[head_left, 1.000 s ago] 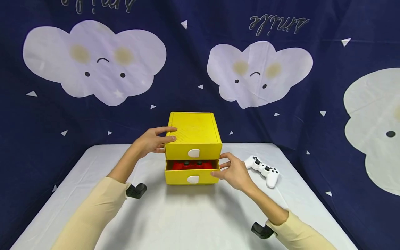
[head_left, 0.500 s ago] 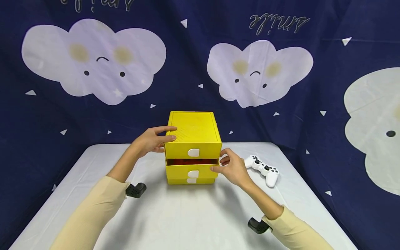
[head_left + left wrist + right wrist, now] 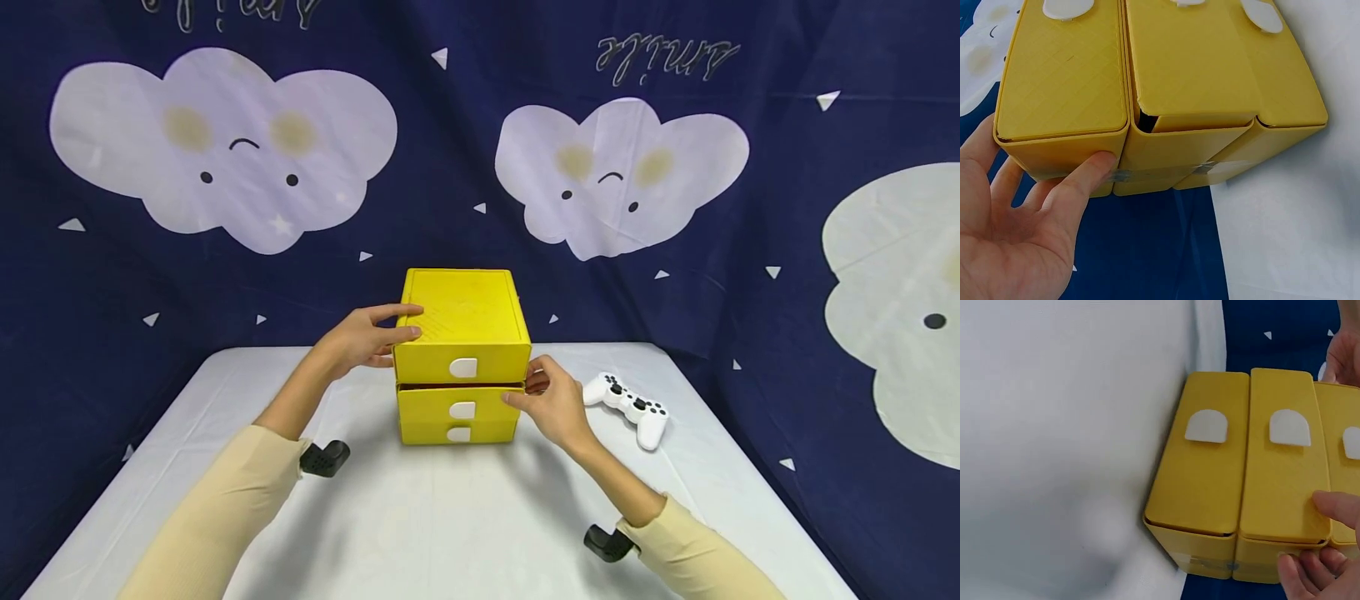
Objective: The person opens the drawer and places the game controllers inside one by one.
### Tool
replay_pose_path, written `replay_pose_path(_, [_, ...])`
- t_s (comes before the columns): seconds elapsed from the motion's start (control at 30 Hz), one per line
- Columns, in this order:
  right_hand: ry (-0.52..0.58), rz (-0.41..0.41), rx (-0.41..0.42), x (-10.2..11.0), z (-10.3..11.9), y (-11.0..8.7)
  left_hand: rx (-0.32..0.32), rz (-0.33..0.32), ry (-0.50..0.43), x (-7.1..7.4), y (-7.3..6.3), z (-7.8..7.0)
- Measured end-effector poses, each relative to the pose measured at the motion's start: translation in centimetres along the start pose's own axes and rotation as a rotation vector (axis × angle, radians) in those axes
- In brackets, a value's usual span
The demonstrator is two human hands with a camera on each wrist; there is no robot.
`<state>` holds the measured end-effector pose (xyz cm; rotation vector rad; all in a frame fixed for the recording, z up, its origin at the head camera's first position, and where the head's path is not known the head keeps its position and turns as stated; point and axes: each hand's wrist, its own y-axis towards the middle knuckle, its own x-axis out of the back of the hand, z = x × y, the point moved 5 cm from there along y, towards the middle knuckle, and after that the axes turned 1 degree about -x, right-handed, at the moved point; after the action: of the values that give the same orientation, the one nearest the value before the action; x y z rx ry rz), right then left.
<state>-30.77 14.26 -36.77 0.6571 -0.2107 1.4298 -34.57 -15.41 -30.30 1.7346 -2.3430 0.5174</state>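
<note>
A yellow cabinet (image 3: 461, 308) of three stacked drawers, each with a white tab, stands at the back of the table. Its middle drawer (image 3: 431, 405) sticks out slightly in the left wrist view, while the top drawer (image 3: 423, 364) and bottom drawer (image 3: 423, 433) are closed. My left hand (image 3: 358, 340) rests on the cabinet's upper left edge, fingers extended over the top and along the side. At the right front corner, my right hand (image 3: 557, 402) grips the middle drawer's edge, thumb (image 3: 1334, 506) on its front and fingers curled at the side. The drawer's contents are hidden.
A white game controller (image 3: 628, 407) lies on the white-covered table (image 3: 450, 517), right of the cabinet and close to my right hand. A dark blue curtain (image 3: 442, 167) with clouds hangs behind. Dark wrist cameras (image 3: 324, 458) stick out from both sleeves.
The middle drawer has slid back into the cabinet, hiding the red game controller inside and uncovering the bottom drawer's front. My right hand has moved inward with it; my left hand has stayed put.
</note>
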Motion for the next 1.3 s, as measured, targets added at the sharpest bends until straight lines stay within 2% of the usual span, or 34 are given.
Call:
replay_pose_path(0.5, [0.01, -0.09, 0.038, -0.31, -0.29, 0.55, -0.023, 0.018, 0.013, -0.03, 0.23, -0.15])
replay_pose_path(0.97, [-0.005, -0.106, 0.033, -0.61, -0.25, 0.54, -0.023, 0.017, 0.01, 0.11, 0.08, 0.02])
replay_pose_path(1.1, [-0.014, -0.074, 0.014, -0.45, 0.08, 0.52, -0.025, 0.015, 0.006, 0.1, 0.09, 0.03])
replay_pose_path(1.3, [-0.024, 0.022, -0.02, 0.11, 0.57, 0.22, -0.026, 0.015, 0.006, 0.21, 0.09, 0.09])
